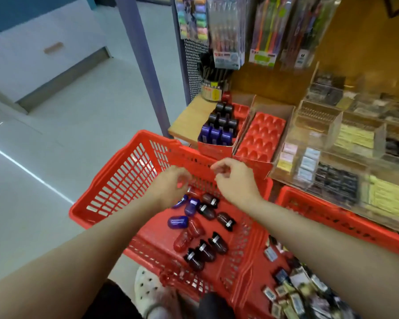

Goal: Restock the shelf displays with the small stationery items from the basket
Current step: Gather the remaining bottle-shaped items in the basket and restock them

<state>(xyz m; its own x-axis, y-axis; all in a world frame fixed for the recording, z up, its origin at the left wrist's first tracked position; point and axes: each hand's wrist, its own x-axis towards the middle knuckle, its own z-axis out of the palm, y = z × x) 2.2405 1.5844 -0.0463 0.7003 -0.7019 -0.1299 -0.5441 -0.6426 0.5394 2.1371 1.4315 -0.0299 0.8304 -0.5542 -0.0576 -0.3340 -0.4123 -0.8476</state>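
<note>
Head view: at the lower right of the frame a heap of small flat packets [293, 293] lies in a second compartment beside the red plastic lattice basket [115, 180]. On the basket's floor at lower centre lie small capsule-shaped stationery items [205, 226] — dark maroon, red and blue ones, scattered loosely and partly touching. Both forearms reach in from the bottom corners. The left hand [171, 187] hangs over the far end of the scatter with fingers curled downward; whether it grips a capsule cannot be told through the blur. The right hand [234, 178] hovers just beside it, above the basket's far rim, its thumb and forefinger pinched together, with nothing plainly visible between them. Beyond the rim, at centre, a red cardboard display box [214, 148] on the wooden shelf [189, 118] holds upright blue and black capsules in rows. Just to its right sits a red moulded tray [260, 137] with bare pockets. Farther right stand clear acrylic bins [336, 143] — erasers and leads inside. At the top hang packaged pens [227, 31].
</note>
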